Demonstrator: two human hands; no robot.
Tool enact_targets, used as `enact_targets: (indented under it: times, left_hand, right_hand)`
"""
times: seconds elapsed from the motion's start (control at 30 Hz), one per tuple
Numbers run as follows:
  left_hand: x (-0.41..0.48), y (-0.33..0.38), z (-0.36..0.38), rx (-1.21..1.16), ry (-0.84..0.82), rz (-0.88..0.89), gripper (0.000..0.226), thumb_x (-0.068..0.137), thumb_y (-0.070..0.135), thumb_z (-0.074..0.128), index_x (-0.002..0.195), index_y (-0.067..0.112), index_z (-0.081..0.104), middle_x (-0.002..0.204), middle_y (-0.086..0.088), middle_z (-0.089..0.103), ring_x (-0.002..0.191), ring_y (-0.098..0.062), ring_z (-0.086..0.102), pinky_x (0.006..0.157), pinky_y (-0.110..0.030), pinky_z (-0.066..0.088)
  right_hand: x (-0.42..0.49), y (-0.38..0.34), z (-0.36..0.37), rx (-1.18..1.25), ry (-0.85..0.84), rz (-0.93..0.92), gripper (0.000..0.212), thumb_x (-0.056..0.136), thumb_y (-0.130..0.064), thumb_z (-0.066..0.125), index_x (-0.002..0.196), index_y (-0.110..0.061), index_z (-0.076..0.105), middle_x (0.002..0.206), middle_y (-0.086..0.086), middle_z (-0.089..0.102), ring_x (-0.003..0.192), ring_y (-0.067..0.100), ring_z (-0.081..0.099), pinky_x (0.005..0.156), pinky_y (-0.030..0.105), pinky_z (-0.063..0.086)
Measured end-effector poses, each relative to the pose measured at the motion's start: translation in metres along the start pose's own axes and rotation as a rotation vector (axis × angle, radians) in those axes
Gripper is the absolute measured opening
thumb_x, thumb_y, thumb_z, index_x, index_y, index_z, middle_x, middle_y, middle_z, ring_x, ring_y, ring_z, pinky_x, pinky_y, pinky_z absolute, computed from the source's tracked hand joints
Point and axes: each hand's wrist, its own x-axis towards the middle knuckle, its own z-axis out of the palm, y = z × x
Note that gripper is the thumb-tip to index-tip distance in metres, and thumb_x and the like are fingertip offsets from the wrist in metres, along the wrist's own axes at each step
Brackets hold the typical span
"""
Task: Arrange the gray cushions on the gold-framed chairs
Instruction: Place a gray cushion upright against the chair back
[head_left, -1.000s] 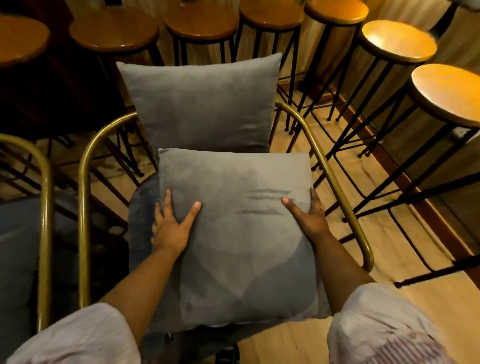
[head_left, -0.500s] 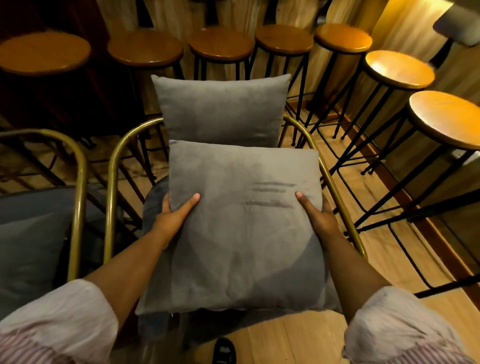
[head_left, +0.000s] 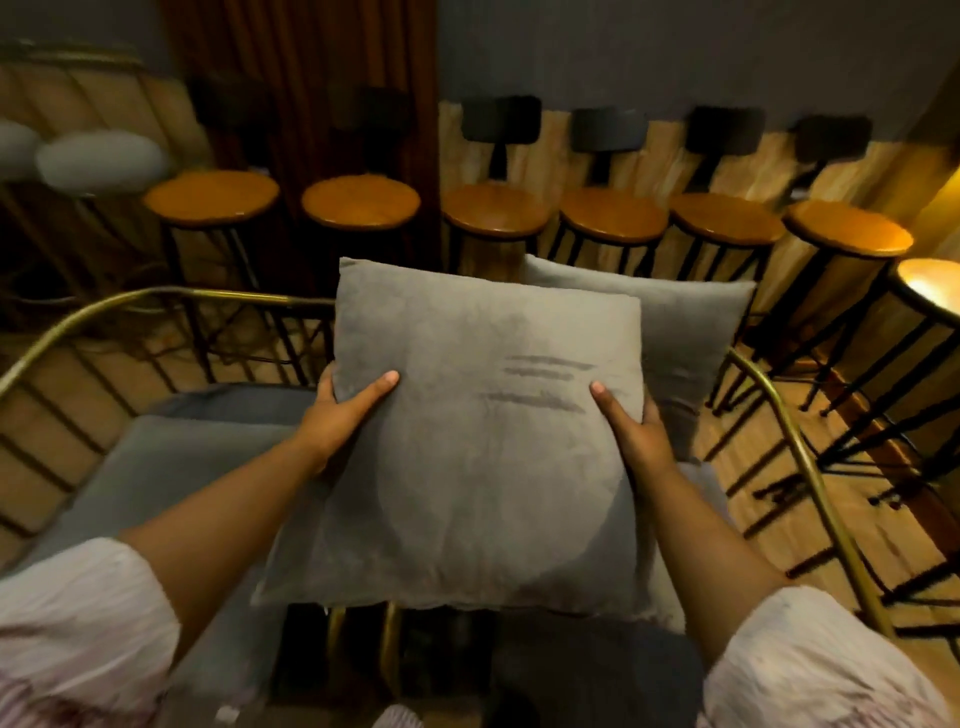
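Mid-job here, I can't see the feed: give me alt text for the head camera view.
Both hands, left hand and right hand, grip a gray cushion by its sides, held up between two gold-framed chairs. A second gray cushion stands behind it on the right chair, with a row of wooden stools beyond.

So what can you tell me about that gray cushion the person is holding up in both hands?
The gray cushion is square, soft and plump, covered in a suede-like fabric with a few dark brushed streaks right of centre. It is lifted, tilted toward the camera. The left hand and right hand grip its side edges, thumbs on the front. It partly hides a second cushion behind it, and the gold chair frame curves past on the right.
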Motion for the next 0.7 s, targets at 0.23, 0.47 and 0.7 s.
enact_targets:
  times: [0.23,0.47,0.7]
  left_hand:
    - [0.055,-0.03,-0.173,-0.006,0.16,-0.01,0.081,0.075,0.048,0.07,0.142,0.023,0.031,0.142,-0.005,0.046,0.127,-0.029,0.048,0.094,-0.032,0.039]
    - [0.131,-0.055,-0.329,0.037,0.135,-0.055,0.093,0.075,0.052,0.068,0.148,0.02,0.021,0.149,-0.007,0.038,0.133,-0.03,0.042,0.099,-0.037,0.037]
    - [0.216,-0.06,-0.387,0.056,0.091,0.001,0.1,0.062,0.051,0.079,0.144,0.019,0.031,0.143,-0.004,0.047,0.122,-0.02,0.049,0.096,-0.032,0.04]
  right_hand:
    - [-0.017,0.002,0.19,-0.003,-0.116,0.021,0.108,0.047,-0.071,0.077,0.138,-0.024,0.045,0.132,0.0,0.059,0.114,0.022,0.059,0.1,0.042,0.048]
    - [-0.046,0.016,0.369,0.067,-0.098,0.079,0.072,0.067,-0.042,0.081,0.128,-0.013,0.055,0.118,0.001,0.064,0.102,0.017,0.062,0.08,0.026,0.049]
    - [0.003,0.005,0.447,0.008,-0.276,0.019,0.066,0.07,-0.037,0.08,0.128,-0.017,0.055,0.12,0.0,0.066,0.104,0.016,0.065,0.081,0.024,0.055]
